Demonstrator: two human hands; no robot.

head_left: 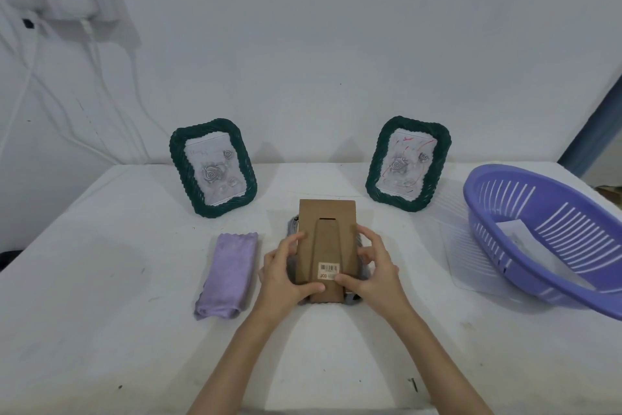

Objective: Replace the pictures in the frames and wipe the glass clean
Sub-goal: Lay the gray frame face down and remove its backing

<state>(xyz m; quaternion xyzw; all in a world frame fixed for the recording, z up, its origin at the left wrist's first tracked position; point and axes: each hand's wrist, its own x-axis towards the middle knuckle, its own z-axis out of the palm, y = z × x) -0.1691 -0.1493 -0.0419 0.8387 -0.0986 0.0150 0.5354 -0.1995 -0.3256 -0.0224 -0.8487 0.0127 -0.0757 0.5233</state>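
A third picture frame lies face down in the middle of the table, its brown cardboard back [328, 229] with a barcode sticker facing up. My left hand [286, 276] grips its left edge, thumb on the lower back. My right hand [373, 270] grips its right edge in the same way. Two dark green woven frames stand at the back: the left frame [212, 167] shows a rose picture, and the right frame [408, 164] shows a rose picture with coloured scribbles. A folded purple cloth [227, 275] lies left of my hands.
A purple slotted plastic basket [545, 239] sits at the right with a paper [515, 233] inside. A clear sheet [471, 260] lies partly under it. White cables [97, 85] hang on the wall at the left. The white table [101, 280] ends at the wall.
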